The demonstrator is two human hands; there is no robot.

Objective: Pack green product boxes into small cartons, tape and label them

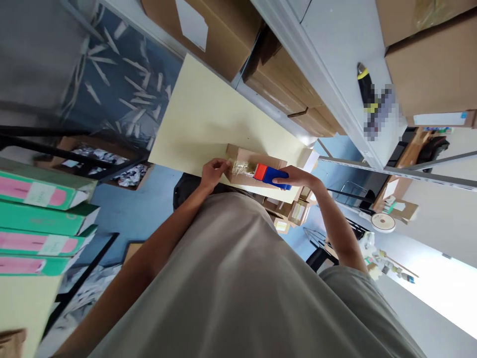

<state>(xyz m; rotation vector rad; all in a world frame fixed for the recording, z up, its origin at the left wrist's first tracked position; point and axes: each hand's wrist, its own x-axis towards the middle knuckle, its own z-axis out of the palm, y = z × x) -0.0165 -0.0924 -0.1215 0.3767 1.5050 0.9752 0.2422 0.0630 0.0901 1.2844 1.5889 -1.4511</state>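
A small brown cardboard box [240, 151] lies on the pale yellow tabletop in front of me. Shiny clear packing tape [241, 168] runs along its top. My right hand [292, 177] is wrapped round a blue tape dispenser [274, 177] with a red front end, which sits over the right part of the box. At the box's left end is my left hand [213, 171], its fingers bent and closed at the loose end of the tape. The exact contact of the left fingertips is too small to make out.
Large cardboard boxes [276, 74] stand along the table's [194, 109] far side. A shelf [335, 64] at upper right bears a black and yellow tool [365, 84]. Green and pink boxes [40, 214] are stacked at left. An open carton of scraps [126, 174] stands beyond them.
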